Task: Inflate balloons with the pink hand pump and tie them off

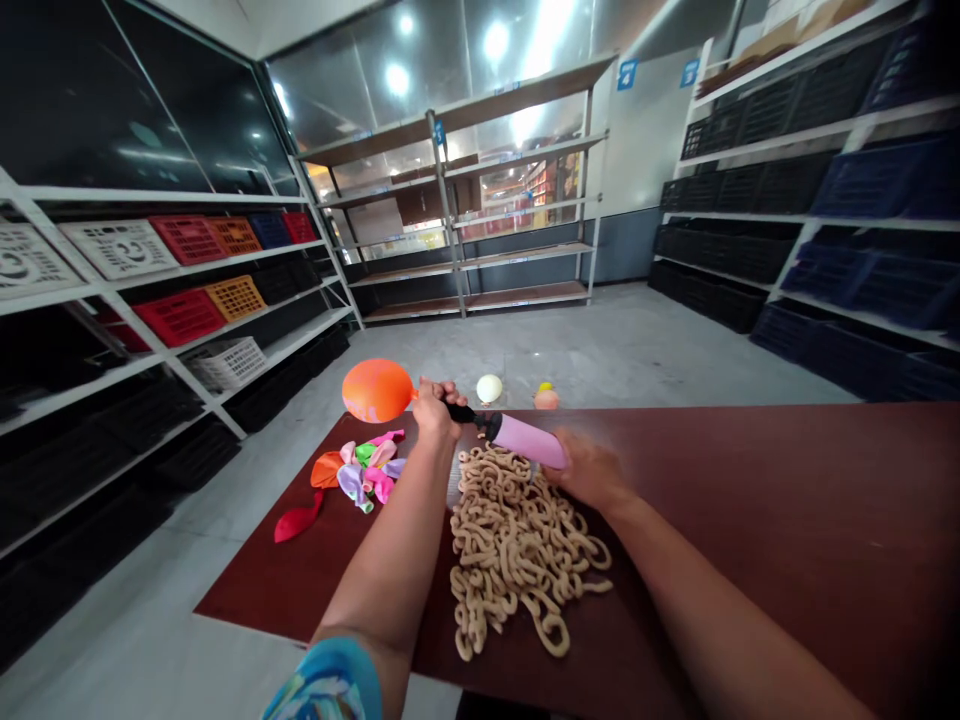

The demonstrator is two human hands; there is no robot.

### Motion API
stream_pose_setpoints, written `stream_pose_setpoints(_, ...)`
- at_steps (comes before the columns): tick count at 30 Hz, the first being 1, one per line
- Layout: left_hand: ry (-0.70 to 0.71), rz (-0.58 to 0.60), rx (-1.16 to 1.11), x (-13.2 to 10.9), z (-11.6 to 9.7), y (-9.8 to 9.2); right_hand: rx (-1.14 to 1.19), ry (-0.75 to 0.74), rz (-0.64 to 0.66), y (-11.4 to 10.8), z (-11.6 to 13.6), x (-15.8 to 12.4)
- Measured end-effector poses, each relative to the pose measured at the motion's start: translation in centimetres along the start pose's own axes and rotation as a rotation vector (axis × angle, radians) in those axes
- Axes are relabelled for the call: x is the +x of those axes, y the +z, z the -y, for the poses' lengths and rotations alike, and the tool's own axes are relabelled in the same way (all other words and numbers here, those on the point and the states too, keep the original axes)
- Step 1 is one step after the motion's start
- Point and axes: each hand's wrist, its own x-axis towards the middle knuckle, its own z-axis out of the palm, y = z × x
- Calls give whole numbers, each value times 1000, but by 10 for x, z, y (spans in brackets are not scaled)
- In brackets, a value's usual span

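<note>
Well to the left of both hands, a red crate and other crates are sitting on white shelving; nearer, on the left hand's outer side, a limp red balloon is lying alone on a brown table, just beside a heap of uninflated balloons in orange, pink, green and lilac; directly left of the left hand, an inflated orange balloon is jutting outward, its neck meeting the fingers; the left hand is closing around that neck and the dark end of a hand pump, while a blue patterned sleeve is showing farther up the arm; the pump is slanting between the two hands, its lilac barrel running down toward the right; just beyond it, a pale balloon is appearing past the table's far edge; below the pump and between the forearms, a mass of tan coils is spreading over the tabletop; the right hand, slightly blurred, is wrapping around the barrel's lower end; farther right of both hands, dark crates are filling a tall rack.
</note>
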Motion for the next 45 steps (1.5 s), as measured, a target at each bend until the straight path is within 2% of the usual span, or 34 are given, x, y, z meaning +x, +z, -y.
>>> stream_pose_setpoints(6, 91, -136, 66, 20, -35, 2, 30, 50, -2, 5, -10, 6)
stream_pose_setpoints(9, 116, -172, 92, 20, -39, 6, 48, 45, -13, 9, -11, 8)
stream_pose_setpoints(12, 106, -134, 92, 12, -27, 16, 61, 64, -39, 13, -9, 9)
stream_pose_setpoints(17, 96, -85, 129, -7, 13, 34, 127, 55, -89, 16, -7, 9)
stream_pose_setpoints(20, 122, -86, 134, -14, 27, 34, 140, 60, -108, 17, -9, 9)
stream_pose_setpoints(23, 124, -109, 150, -15, 27, 29, 153, 38, -101, 17, -10, 9)
stream_pose_setpoints(27, 148, -190, 184, -7, 10, 26, 181, 12, -65, 17, -5, 9)
stream_pose_setpoints(34, 193, -288, 241, 11, -46, 35, 196, 19, -10, 17, -4, 9)
stream_pose_setpoints(37, 209, -282, 234, 11, -57, 33, 174, 28, -33, 19, -3, 8)
stream_pose_setpoints(40, 211, -241, 200, 7, -48, 28, 152, 22, -60, 21, -1, 7)
stream_pose_setpoints(45, 135, -176, 163, -6, -3, 31, 169, -4, -105, 22, 0, 7)
